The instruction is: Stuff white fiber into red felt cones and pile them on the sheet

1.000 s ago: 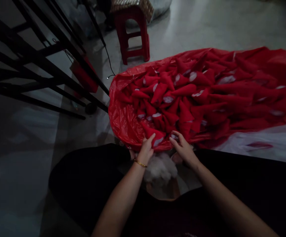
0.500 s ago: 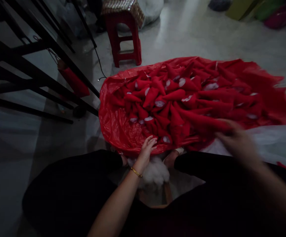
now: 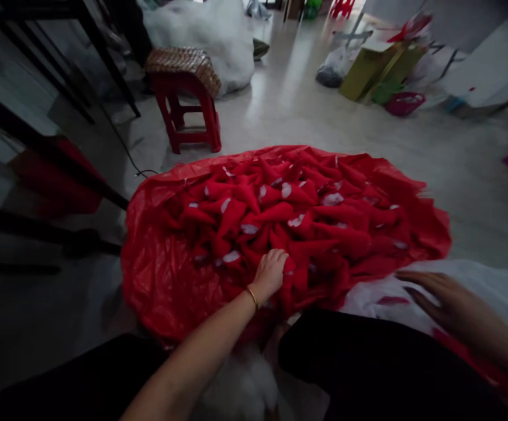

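Many red cone-shaped cloth pieces, several showing white stuffing at their wide ends, lie heaped on a red plastic sheet (image 3: 157, 298). My left hand (image 3: 270, 273), with a gold bangle at the wrist, reaches onto the near side of the heap. Its fingers are curled around a red cloth cone (image 3: 287, 270), whose far side blends into the pile. Off to the right, my right hand (image 3: 440, 295) is open, thumb apart from the fingers, and holds nothing. Under and beside it lies a whitish translucent plastic bag (image 3: 367, 297) with red cloth showing.
White fluffy stuffing (image 3: 247, 383) sits between my legs. Beyond the sheet stands a red stool (image 3: 192, 111) with a woven cover. Dark metal legs (image 3: 61, 161) rise on the left. Farther right are a yellow-green box (image 3: 365, 70) and a pink basket (image 3: 405, 103).
The view has tilted upward. My left hand has moved from the sheet's near edge onto the heap and closed. My right hand has let go of a long red cone and drawn right, over the bag.
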Demonstrator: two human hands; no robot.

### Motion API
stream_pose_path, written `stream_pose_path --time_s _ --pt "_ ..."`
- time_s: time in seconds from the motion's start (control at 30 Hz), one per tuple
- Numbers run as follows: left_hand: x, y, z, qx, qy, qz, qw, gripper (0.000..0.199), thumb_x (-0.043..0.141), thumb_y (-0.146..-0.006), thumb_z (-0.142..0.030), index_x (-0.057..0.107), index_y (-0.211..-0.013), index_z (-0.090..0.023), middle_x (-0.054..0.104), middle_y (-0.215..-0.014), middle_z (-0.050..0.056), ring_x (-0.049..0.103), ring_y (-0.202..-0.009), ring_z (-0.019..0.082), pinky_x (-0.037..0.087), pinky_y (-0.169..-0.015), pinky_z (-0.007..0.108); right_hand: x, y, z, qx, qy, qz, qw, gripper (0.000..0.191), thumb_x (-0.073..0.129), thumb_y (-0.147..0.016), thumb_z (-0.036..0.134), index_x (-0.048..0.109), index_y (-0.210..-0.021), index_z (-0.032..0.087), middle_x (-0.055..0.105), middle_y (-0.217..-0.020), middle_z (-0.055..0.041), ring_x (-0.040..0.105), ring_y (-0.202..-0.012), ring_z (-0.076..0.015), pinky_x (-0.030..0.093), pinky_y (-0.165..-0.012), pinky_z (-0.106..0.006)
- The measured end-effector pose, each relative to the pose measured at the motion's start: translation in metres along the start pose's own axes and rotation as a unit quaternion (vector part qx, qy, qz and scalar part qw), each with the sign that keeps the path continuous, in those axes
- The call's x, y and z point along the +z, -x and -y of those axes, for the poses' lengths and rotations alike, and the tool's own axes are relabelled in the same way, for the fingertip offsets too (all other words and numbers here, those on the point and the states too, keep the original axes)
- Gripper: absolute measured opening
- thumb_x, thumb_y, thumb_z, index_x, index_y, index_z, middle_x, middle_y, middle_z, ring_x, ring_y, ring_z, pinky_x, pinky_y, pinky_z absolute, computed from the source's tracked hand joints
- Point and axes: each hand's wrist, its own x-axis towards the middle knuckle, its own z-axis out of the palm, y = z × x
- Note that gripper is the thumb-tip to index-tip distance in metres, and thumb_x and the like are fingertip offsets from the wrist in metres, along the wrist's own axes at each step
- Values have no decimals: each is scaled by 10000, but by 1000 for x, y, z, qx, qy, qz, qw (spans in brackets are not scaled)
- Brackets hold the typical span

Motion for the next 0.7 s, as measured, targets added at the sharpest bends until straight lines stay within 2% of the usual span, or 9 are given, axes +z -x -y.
stream_pose_path --time_s 0.1,0.2,0.27,0.33,0.4,0.5,0.6,0.67,0.7 --pt "3 -29 17 60 12 41 997 480 475 -787 -22 623 -1200 -217 595 -1345 109 399 -1387 278 209 -1180 520 46 -79 4 -40 33 35 998 324 501 -918 248 602 -1223 295 682 -1201 -62 628 -1074 -279 509 -913 -438" --pt "6 -43 37 80 58 31 995 389 515 -761 -10 692 -1002 -258 685 -1144 101 455 -1357 285 125 -1196 530 88 -143 2 41 113 116 986 535 588 -817 216 540 -1349 184 610 -1323 -168 566 -1157 -362 474 -903 -509" --pt "6 -48 46 90 82 34 992 361 546 -733 -4 692 -921 -275 700 -1042 82 486 -1327 278 111 -1202 511 106 -163 -10 100 140 175 969 563 617 -763 187 566 -1322 137 639 -1251 -221 580 -1117 -398 471 -849 -527" --pt "2 -50 48 89 99 33 991 317 567 -722 -12 678 -838 -286 699 -936 59 531 -1270 262 95 -1210 489 114 -166 -32 149 109 217 959 451 616 -754 179 646 -1202 130 687 -1127 -224 627 -1034 -389 482 -802 -497" --pt "-4 -50 45 60 116 31 991 296 583 -712 -21 673 -800 -289 694 -892 43 566 -1211 246 57 -1220 466 110 -158 -56 206 48 197 957 351 604 -755 178 692 -1094 147 717 -1035 -196 666 -950 -354 495 -777 -451" --pt "-18 -45 35 -42 188 -3 981 348 635 -656 -21 705 -887 -271 708 -1017 50 556 -1213 260 56 -1224 469 88 -143 -77 309 -105 79 942 301 599 -773 227 703 -1051 177 739 -972 -141 689 -866 -308 522 -765 -423" --pt "-32 -31 21 -142 364 -87 916 366 735 -637 -86 717 -978 -218 713 -1100 82 584 -1176 288 245 -1178 490 61 -135 -69 371 -326 -11 869 311 644 -784 353 699 -1052 206 747 -947 -109 703 -809 -285 562 -721 -423" --pt "-42 -18 12 -161 461 -117 865 416 797 -635 -155 707 -1040 -194 715 -1124 89 618 -1124 268 349 -1122 459 48 -135 -48 387 -424 -50 818 320 670 -774 378 701 -1042 207 751 -897 -114 710 -738 -276 578 -662 -421" --pt "-47 -11 7 -163 488 -125 848 451 819 -629 -179 700 -1064 -187 715 -1135 87 630 -1103 253 376 -1104 443 44 -136 -35 383 -442 -74 808 298 680 -765 372 709 -1007 200 751 -850 -118 706 -679 -271 578 -617 -417"
